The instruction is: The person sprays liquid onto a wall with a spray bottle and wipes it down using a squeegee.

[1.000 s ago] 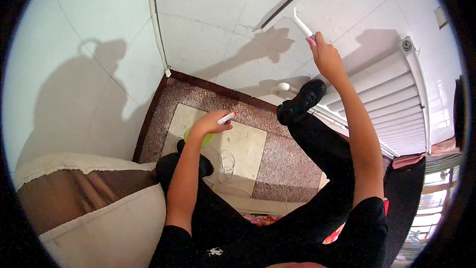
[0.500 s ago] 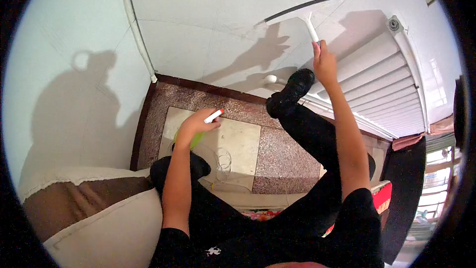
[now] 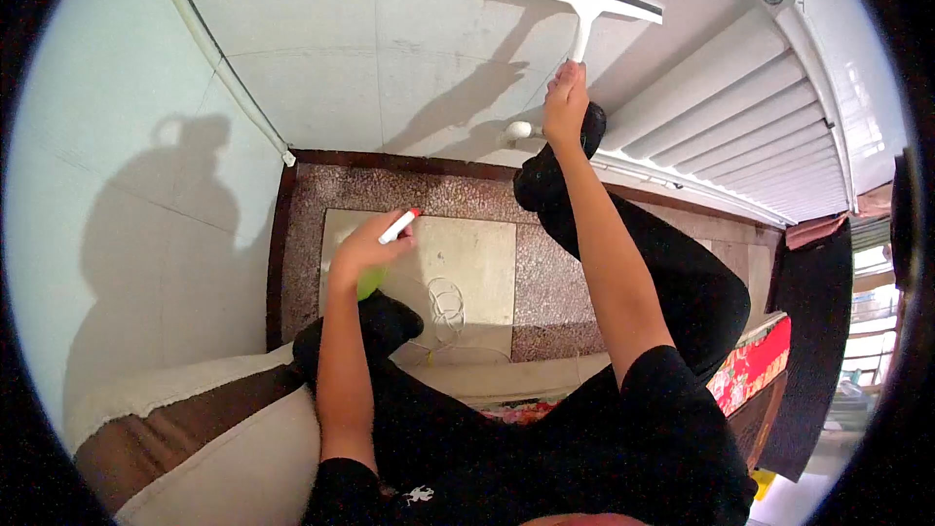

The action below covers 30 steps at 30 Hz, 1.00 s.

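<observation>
Right hand (image 3: 567, 102): fingers are gripping squeegee (image 3: 586, 8) by its handle (image 3: 581, 42), likely for reach; left hand (image 3: 364, 247): fingers are wrapping spray bottle (image 3: 396, 227).

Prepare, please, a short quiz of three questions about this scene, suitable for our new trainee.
1. Which hand holds the squeegee: A, left; B, right; C, both?
2. True or false: the head of the squeegee is apart from the radiator.
3. Fill in the colour: the spray bottle in the left hand has a ____ nozzle tip.

Key: 1. B, the right hand. 2. True. 3. Red.
</observation>
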Each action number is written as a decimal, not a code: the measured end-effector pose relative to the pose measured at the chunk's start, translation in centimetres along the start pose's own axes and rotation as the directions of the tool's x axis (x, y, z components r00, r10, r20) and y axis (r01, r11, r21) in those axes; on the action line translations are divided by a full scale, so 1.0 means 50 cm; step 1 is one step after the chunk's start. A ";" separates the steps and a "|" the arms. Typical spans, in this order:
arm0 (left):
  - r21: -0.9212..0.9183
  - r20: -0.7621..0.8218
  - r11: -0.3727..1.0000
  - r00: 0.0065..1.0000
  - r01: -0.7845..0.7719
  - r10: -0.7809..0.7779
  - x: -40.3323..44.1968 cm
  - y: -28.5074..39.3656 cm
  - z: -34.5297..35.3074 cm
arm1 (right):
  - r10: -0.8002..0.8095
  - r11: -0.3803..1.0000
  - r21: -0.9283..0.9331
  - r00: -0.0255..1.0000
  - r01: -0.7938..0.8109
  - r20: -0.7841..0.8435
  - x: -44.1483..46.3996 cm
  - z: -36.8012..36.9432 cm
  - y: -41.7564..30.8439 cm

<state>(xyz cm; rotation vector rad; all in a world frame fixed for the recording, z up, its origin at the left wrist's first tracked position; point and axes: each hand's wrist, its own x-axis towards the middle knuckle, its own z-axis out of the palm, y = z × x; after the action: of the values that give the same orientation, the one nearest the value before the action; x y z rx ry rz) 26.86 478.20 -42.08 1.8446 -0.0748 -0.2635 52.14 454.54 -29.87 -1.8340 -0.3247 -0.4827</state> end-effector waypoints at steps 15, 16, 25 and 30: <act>0.053 -0.005 0.998 0.999 -0.040 0.041 -0.012 0.041 -0.010 | 0.334 0.723 0.653 0.942 -0.226 -0.043 -0.023 0.078 -0.016; 0.076 -0.014 0.997 0.999 -0.032 0.034 -0.011 0.041 -0.009 | 0.370 0.687 0.685 0.928 -0.243 -0.041 -0.031 0.093 -0.019; 0.004 -0.032 0.999 0.999 -0.036 0.036 -0.011 0.025 -0.012 | 0.387 0.625 0.701 0.916 -0.343 0.104 -0.138 0.207 -0.028; -0.024 -0.059 0.999 0.998 -0.034 0.033 -0.013 0.027 -0.009 | 0.285 0.767 0.569 0.952 -0.298 0.115 -0.163 0.245 0.007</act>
<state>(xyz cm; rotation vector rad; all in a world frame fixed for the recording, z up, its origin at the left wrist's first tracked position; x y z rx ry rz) 26.45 478.36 -40.58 1.8228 -0.0617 -0.1860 47.15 466.26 -37.25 -1.2512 -0.1656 -0.1159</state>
